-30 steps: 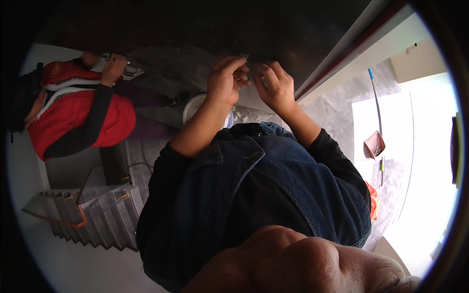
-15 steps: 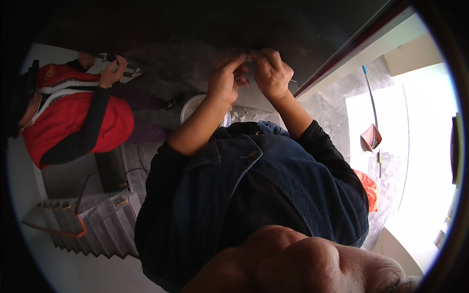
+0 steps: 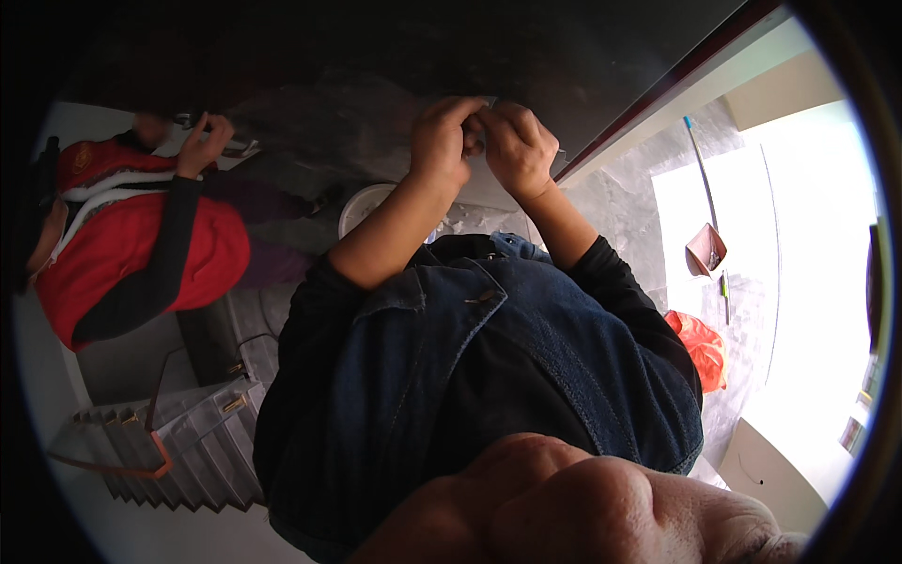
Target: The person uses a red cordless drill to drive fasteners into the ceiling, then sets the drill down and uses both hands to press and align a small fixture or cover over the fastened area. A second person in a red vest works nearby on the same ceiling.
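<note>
My left hand (image 3: 442, 141) and my right hand (image 3: 517, 146) meet fingertip to fingertip before a large dark, smooth panel (image 3: 310, 56). Both are closed in a pinch. A small, thin, pale bit (image 3: 489, 100) shows at the fingertips between them; its kind cannot be made out. Beside the right hand's outer edge, a short thin light sliver (image 3: 562, 153) stands out against the dark panel. Most of what the fingers hold is hidden by the fingers themselves.
A co-worker in a red vest (image 3: 202, 249) stands at the left, hands raised to the panel. Behind my left forearm is a white bucket (image 3: 357, 209). Stairs (image 3: 202, 451) lie lower left. At right are a long-handled dustpan (image 3: 703, 252) and an orange-red bag (image 3: 698, 350).
My hands have drawn closer together, the left moving slightly right and the right slightly left and down. The view has shifted a little; the co-worker's hands sit slightly further left.
</note>
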`<control>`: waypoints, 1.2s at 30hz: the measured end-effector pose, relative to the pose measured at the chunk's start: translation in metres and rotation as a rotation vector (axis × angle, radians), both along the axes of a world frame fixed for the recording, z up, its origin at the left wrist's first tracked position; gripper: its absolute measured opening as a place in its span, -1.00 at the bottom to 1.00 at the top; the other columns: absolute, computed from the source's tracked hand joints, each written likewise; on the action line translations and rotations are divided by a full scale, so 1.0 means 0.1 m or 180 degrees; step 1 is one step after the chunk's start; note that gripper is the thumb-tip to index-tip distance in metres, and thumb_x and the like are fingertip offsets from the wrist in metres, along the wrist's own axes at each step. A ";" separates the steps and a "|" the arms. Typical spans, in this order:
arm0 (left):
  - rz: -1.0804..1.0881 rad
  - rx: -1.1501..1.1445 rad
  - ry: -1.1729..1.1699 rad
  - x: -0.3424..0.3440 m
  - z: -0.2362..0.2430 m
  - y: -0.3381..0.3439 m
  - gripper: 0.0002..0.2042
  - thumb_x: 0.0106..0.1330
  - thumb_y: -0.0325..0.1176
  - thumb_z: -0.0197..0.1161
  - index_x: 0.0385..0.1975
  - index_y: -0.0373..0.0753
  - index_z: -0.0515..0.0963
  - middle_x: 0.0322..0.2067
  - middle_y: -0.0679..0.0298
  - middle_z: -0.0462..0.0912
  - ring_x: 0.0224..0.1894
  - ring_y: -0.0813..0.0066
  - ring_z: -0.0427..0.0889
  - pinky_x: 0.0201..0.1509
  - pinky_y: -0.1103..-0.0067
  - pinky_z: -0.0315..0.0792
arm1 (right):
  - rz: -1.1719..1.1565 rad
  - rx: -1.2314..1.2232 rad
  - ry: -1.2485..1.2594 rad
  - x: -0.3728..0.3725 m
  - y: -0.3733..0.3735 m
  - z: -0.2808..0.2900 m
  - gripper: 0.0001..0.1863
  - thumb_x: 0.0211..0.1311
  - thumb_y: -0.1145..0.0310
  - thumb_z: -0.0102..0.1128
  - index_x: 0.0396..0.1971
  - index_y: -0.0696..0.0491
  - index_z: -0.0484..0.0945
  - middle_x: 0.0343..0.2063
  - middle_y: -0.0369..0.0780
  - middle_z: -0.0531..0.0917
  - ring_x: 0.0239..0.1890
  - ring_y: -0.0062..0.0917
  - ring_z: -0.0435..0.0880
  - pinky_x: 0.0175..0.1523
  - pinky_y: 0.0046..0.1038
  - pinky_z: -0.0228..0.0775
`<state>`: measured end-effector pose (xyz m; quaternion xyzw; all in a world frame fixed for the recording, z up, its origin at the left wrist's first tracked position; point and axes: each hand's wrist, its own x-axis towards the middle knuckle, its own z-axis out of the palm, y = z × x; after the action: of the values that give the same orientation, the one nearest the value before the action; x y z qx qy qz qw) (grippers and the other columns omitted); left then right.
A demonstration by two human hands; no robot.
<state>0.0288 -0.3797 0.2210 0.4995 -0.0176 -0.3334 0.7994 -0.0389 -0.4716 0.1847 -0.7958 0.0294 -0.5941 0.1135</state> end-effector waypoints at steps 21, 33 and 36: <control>-0.0376 0.0165 0.0002 -0.08 -0.20 0.19 -0.92 0.12 -0.41 0.21 -0.56 -0.22 0.50 -0.70 0.37 0.38 -0.72 0.65 0.28 -0.67 0.66 0.14 | -0.0348 -0.0138 0.0457 -0.15 0.03 -0.06 -0.76 -0.28 0.53 0.12 -0.49 -0.05 0.59 -0.38 -0.42 0.60 -0.51 -0.60 0.51 -0.47 -0.59 0.40; -0.0632 0.0554 0.0005 -0.05 -0.29 0.01 -0.91 0.12 -0.35 0.31 -0.49 -0.20 0.59 -0.69 0.47 0.35 -0.70 0.71 0.27 -0.66 0.70 0.09 | -0.0193 0.0033 0.0663 -0.32 0.11 -0.22 -0.76 -0.27 0.57 0.12 -0.48 -0.01 0.58 -0.38 -0.39 0.60 -0.49 -0.57 0.51 -0.45 -0.56 0.40; -0.0670 0.0346 -0.0165 -0.11 -0.33 -0.01 -0.94 0.12 -0.39 0.29 -0.45 -0.20 0.60 -0.67 0.50 0.38 -0.68 0.74 0.26 -0.63 0.71 0.06 | -0.0147 0.0082 0.0780 -0.42 0.13 -0.24 -0.76 -0.28 0.57 0.13 -0.48 0.00 0.58 -0.38 -0.38 0.60 -0.47 -0.55 0.51 -0.44 -0.55 0.39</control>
<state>0.0179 -0.3803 0.1878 0.5460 -0.0725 -0.4030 0.7310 -0.0804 -0.4587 0.1606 -0.8600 0.0691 -0.4945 0.1057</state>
